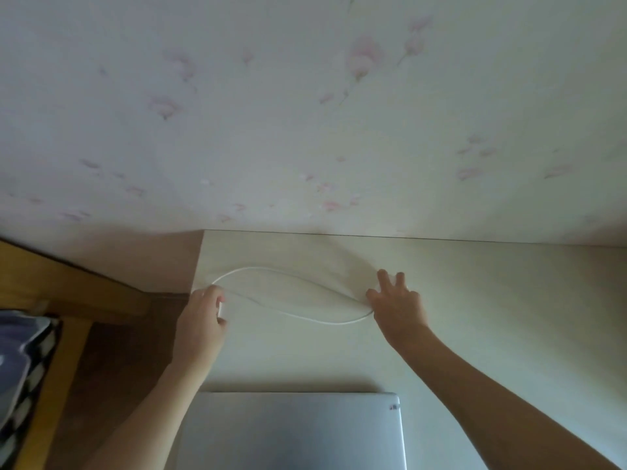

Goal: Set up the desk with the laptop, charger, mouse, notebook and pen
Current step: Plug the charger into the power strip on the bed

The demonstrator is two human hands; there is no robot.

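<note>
Beyond the closed laptop (pixel 291 432), the charger cable (pixel 298 300) loops left–right; left hand (pixel 203 313) grips, apparently, its plug; right hand (pixel 397 300) spread, pressing it.

Matt, pale wood-grain laminate covers the desk (pixel 475 300), smooth right across. The closed laptop (pixel 291 432) at the bottom centre shows brushed silver metal with a soft sheen. The white cable (pixel 305 317) looks like smooth plastic. Matt floral wallpaper (pixel 271 113) fills the top; at lower left, darker brown wood floor (pixel 112 351).
</note>
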